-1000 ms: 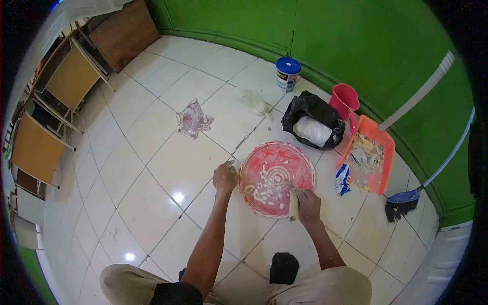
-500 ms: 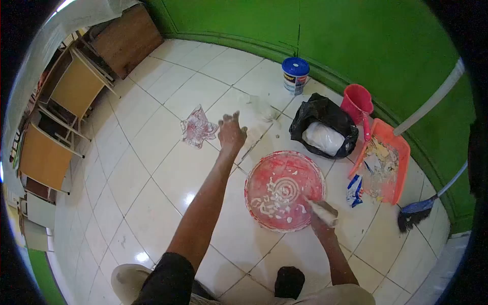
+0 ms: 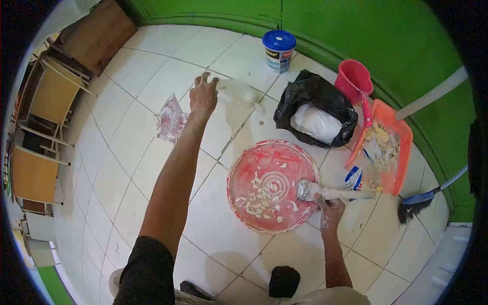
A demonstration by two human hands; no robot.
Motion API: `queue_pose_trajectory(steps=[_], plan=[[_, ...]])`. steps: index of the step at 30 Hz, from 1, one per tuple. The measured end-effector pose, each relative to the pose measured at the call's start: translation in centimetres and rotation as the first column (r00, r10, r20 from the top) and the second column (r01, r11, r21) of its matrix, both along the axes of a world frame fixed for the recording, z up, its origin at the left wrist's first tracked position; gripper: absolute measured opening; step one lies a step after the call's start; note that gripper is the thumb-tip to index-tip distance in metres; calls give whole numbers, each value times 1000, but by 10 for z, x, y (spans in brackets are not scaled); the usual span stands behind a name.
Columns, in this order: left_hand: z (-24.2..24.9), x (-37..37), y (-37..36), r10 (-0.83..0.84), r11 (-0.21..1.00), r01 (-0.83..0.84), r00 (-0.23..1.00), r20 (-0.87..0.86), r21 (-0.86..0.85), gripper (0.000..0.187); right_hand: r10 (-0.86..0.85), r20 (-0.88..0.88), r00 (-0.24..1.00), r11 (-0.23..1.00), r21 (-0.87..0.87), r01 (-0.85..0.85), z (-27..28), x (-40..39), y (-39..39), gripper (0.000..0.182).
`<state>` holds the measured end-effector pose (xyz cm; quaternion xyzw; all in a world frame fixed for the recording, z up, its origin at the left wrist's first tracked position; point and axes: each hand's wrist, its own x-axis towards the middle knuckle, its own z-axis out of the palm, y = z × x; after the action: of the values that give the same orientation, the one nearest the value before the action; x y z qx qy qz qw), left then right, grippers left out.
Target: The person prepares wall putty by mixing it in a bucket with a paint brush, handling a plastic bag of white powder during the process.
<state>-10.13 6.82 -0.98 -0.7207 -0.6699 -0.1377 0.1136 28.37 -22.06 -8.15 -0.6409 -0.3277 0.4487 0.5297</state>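
My left hand (image 3: 204, 97) reaches forward over the floor with its fingers stretched apart and nothing seen in them. Just right of those fingers lies a thin translucent plastic bag (image 3: 241, 94). A crumpled clear plastic wrapper (image 3: 171, 121) with reddish marks is to the left of the wrist. In my right hand (image 3: 330, 212) is a putty knife (image 3: 335, 193) caked in white, its blade over the right side of a round red lid (image 3: 246, 178). White lumps and flakes (image 3: 262, 198) are scattered on that lid.
A blue-lidded tub (image 3: 279, 53) stands near the green wall. Right of it are a black bag (image 3: 300, 104) with a white bag inside, a pink dipper (image 3: 353, 81), an orange dustpan (image 3: 404, 147) with debris and a broom (image 3: 414, 209). Chairs (image 3: 38, 173) line the left.
My left hand has moved forward and leftward in the view. My right hand has turned the putty knife so it lies sideways, blade over the lid. The whole view has shifted slightly.
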Motion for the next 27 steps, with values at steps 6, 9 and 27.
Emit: queue_pose_trajectory(steps=[6,9,27], plan=[[4,3,4,-27,993,4,980,200,114,17,-37,0,999,998,-60,36,0,-2,-3,21],[15,2,3,-62,978,5,960,271,207,16,-34,43,998,998,-51,36,4,-4,-2,22],[96,17,-142,-252,955,-12,488,836,296,15,-22,-120,993,998,-53,15,-10,-2,2,35]])
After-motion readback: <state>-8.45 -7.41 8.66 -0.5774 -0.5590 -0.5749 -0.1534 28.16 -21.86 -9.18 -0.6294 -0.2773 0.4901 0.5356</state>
